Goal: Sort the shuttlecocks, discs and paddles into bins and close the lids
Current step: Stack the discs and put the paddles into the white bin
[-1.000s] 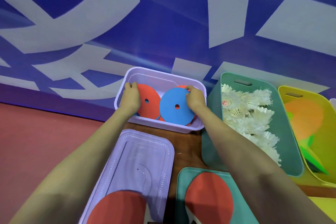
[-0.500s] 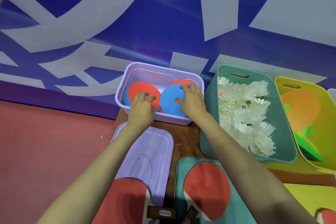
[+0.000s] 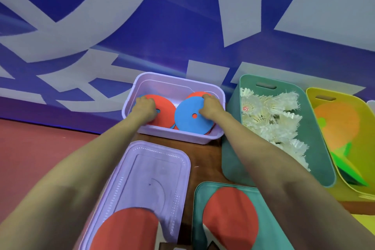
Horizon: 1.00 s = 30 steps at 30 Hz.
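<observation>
A purple bin (image 3: 174,138) at the table's far edge holds red and blue discs. My left hand (image 3: 144,107) lies on a red disc (image 3: 165,108) at the bin's left side, its fingers curled over the disc's far left edge. My right hand (image 3: 211,106) grips the upper right edge of a blue disc (image 3: 187,119), which leans over other discs. White shuttlecocks (image 3: 269,119) fill the green bin (image 3: 318,148) to the right. An orange and green paddle (image 3: 336,126) lies in the yellow bin (image 3: 365,128).
The purple lid (image 3: 150,170) lies near me under my left forearm, with a red paddle (image 3: 129,229) on its near end. A green lid (image 3: 199,195) beside it carries another red paddle (image 3: 229,215). A blue and white wall stands right behind the bins.
Both hands had drawn back to the bin's near edge with fingers spread; now they are deeper in the bin again, curled on the discs' far edges.
</observation>
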{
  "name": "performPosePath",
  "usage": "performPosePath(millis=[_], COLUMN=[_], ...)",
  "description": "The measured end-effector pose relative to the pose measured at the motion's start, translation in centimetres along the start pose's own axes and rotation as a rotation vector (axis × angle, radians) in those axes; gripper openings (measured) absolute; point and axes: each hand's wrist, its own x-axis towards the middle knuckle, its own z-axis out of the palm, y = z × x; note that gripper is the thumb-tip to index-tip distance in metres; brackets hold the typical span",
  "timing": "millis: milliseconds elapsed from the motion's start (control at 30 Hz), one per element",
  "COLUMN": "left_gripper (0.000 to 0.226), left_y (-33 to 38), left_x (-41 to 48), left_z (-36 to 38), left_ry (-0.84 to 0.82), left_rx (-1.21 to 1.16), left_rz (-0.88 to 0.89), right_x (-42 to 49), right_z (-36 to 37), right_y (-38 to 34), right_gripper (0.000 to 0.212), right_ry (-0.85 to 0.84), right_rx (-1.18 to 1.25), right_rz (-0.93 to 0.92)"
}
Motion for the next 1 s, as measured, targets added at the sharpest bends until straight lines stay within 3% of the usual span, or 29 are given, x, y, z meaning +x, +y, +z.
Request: performPosePath(millis=[133,300,467,633,833,1000], left_gripper=[0.064,0.105,0.111,0.096,0.056,0.053], left_y=[-0.3,0.0,0.4,-0.2,-0.8,-1.3], left_x=[2.4,3.9,4.6,3.9,3.6,3.9], left_z=[0.5,-1.1,-1.3,-1.0,-1.0,-0.4], left_ry=[-0.011,-0.194,-0.263,-0.08,0.103,0.078], left_rx=[0.153,0.276,0.304,0.25,0.161,0.235], left_rz=[0.053,0.032,0.013,0.063,0.108,0.16], right_x=[2.4,3.1,3.0,2.4,2.5,2.8], right_z=[1.3,1.6,2.0,1.5,2.2,3.4], right_y=[0.3,-0.2,-0.5,-0.5,-0.6,-1.2], right_gripper=[0.076,0.081,0.081,0.059,0.086,0.089], right_ry=[0.018,0.098,0.124,0.203,0.103,0.111], right_rx=[-0.12,-0.269,-0.284,-0.243,-0.303,-0.329], right_rz=[0.026,0.015,0.024,0.015,0.011,0.035])
